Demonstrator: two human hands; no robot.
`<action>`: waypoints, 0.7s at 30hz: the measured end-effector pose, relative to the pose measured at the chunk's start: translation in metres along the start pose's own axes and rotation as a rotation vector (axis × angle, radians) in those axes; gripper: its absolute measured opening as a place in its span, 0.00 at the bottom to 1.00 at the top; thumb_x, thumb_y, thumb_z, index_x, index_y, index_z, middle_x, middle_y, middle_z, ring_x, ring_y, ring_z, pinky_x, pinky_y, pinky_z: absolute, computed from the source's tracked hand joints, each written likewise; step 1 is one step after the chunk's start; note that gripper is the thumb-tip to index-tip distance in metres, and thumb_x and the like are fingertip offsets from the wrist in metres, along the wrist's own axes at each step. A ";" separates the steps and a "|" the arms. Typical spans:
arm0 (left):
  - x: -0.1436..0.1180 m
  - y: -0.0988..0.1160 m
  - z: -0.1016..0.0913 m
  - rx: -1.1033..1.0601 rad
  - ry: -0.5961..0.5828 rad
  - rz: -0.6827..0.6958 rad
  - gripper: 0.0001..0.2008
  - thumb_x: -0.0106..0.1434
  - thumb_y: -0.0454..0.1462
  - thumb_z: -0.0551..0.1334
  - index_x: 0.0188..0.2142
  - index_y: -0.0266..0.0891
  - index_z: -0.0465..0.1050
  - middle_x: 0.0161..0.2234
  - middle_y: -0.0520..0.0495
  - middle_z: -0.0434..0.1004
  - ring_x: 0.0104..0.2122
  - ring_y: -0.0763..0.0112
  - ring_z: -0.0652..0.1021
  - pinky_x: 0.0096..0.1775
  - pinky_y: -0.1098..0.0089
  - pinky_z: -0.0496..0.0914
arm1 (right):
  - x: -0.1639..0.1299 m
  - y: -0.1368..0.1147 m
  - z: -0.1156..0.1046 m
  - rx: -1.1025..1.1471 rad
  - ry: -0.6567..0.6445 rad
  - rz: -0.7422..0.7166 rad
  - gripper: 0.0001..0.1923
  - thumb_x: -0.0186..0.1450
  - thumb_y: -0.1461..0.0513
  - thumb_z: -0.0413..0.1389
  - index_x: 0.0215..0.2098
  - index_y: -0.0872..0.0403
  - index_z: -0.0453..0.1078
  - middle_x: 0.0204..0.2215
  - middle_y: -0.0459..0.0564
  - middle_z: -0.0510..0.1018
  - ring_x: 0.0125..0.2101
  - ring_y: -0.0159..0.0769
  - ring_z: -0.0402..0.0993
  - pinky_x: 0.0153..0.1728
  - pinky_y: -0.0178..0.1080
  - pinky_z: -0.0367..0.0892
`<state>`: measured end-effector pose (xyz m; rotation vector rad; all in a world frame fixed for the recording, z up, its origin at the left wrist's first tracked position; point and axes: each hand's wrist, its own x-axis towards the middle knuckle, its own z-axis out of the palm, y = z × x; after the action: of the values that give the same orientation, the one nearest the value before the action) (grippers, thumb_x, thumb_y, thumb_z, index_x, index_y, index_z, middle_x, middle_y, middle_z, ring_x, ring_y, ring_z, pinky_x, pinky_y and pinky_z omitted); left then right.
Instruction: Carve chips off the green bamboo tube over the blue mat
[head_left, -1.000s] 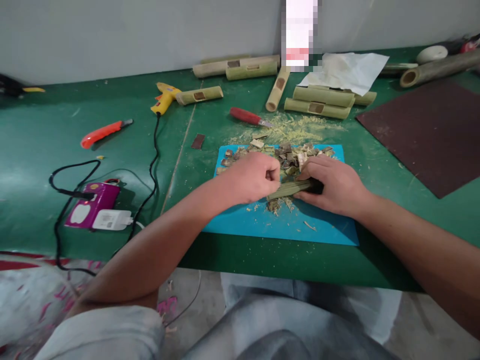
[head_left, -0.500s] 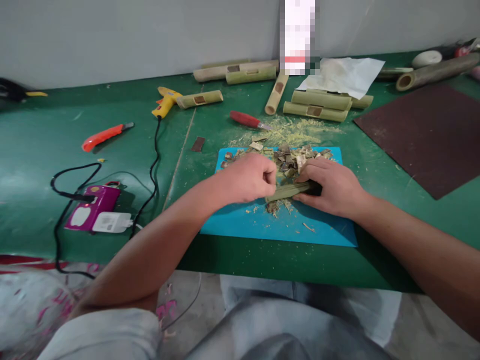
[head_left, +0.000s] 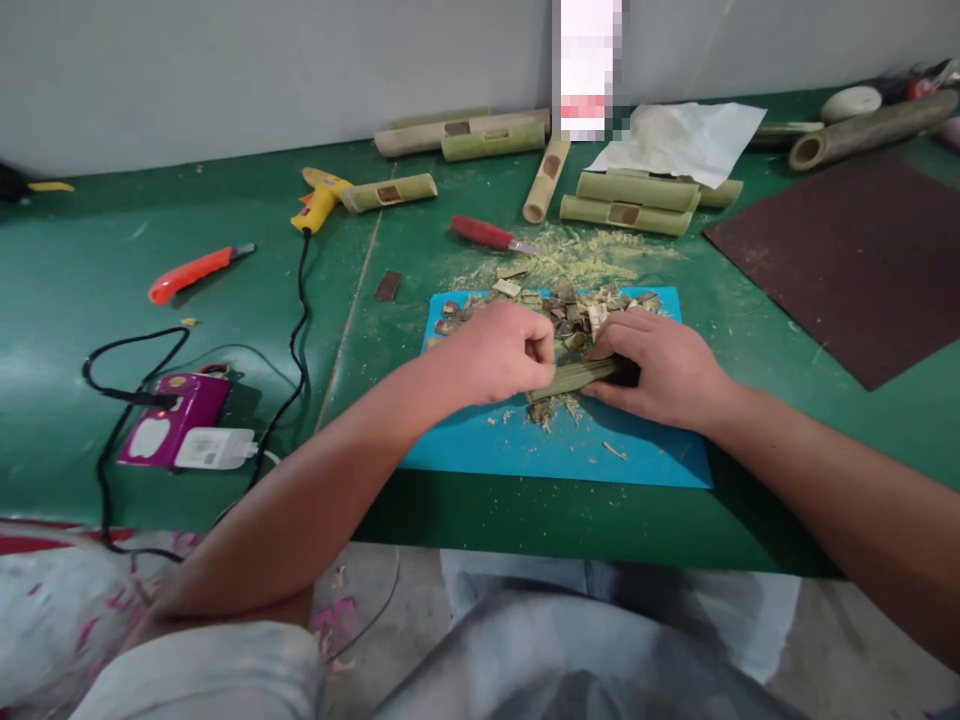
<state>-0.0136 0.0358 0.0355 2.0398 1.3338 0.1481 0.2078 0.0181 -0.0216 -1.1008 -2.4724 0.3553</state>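
Bamboo length (head_left: 571,378) seemingly being worked over a blue mat (head_left: 562,458)
Right fingers (head_left: 621,338) are gripping one end; left fingers (head_left: 534,376) are resting curled against the other, contents hidden; next move likely calling for steady bracing.

Reaching forward with both arms, bare along the forearms and slanting inward from either side: from the lower left with the left forearm (head_left: 322,480), from the lower right with the right forearm (head_left: 817,490). Curled into a loose fist at the left hand (head_left: 514,350), back upward. Bent at the fingers of the right hand (head_left: 656,365), in a pinching grip. Close together at the knuckles, yet apart.
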 end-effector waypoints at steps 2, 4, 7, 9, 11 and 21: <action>0.001 0.000 0.001 -0.020 0.016 0.002 0.04 0.46 0.29 0.61 0.21 0.37 0.72 0.20 0.54 0.72 0.22 0.75 0.70 0.26 0.72 0.60 | 0.000 0.001 0.000 0.001 -0.003 0.003 0.14 0.61 0.51 0.60 0.32 0.51 0.66 0.32 0.51 0.74 0.35 0.41 0.68 0.34 0.41 0.60; 0.000 0.000 -0.002 0.012 -0.040 -0.021 0.04 0.46 0.29 0.61 0.20 0.37 0.72 0.20 0.54 0.73 0.22 0.75 0.70 0.26 0.72 0.60 | 0.000 0.001 0.001 0.006 -0.004 0.002 0.14 0.61 0.51 0.60 0.32 0.52 0.67 0.33 0.51 0.75 0.35 0.41 0.69 0.35 0.41 0.60; -0.001 0.001 -0.006 0.073 -0.099 -0.048 0.04 0.45 0.29 0.61 0.19 0.38 0.71 0.20 0.54 0.74 0.22 0.75 0.71 0.26 0.72 0.60 | 0.000 0.001 0.000 0.005 0.005 -0.016 0.13 0.60 0.52 0.61 0.32 0.52 0.67 0.32 0.52 0.74 0.35 0.42 0.69 0.35 0.41 0.60; -0.001 0.002 -0.005 0.061 -0.067 -0.044 0.04 0.45 0.28 0.61 0.19 0.37 0.72 0.20 0.54 0.74 0.22 0.75 0.71 0.26 0.72 0.60 | 0.001 0.000 0.000 0.004 0.012 -0.029 0.12 0.60 0.53 0.61 0.32 0.52 0.67 0.32 0.51 0.74 0.35 0.41 0.69 0.34 0.41 0.60; 0.001 0.002 -0.002 0.024 -0.020 -0.021 0.05 0.45 0.28 0.61 0.20 0.37 0.72 0.20 0.54 0.74 0.22 0.75 0.71 0.26 0.73 0.60 | 0.001 0.000 0.000 0.008 0.014 -0.031 0.12 0.60 0.53 0.61 0.32 0.52 0.67 0.32 0.51 0.74 0.34 0.41 0.68 0.34 0.40 0.60; 0.002 -0.004 0.005 0.006 0.052 0.082 0.04 0.45 0.28 0.61 0.19 0.37 0.72 0.17 0.56 0.71 0.20 0.77 0.70 0.23 0.75 0.58 | 0.001 0.001 0.001 0.020 0.017 -0.024 0.12 0.59 0.53 0.61 0.32 0.51 0.67 0.32 0.51 0.74 0.34 0.40 0.68 0.34 0.40 0.59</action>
<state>-0.0136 0.0362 0.0286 2.1100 1.2834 0.2355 0.2078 0.0191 -0.0226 -1.0610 -2.4599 0.3607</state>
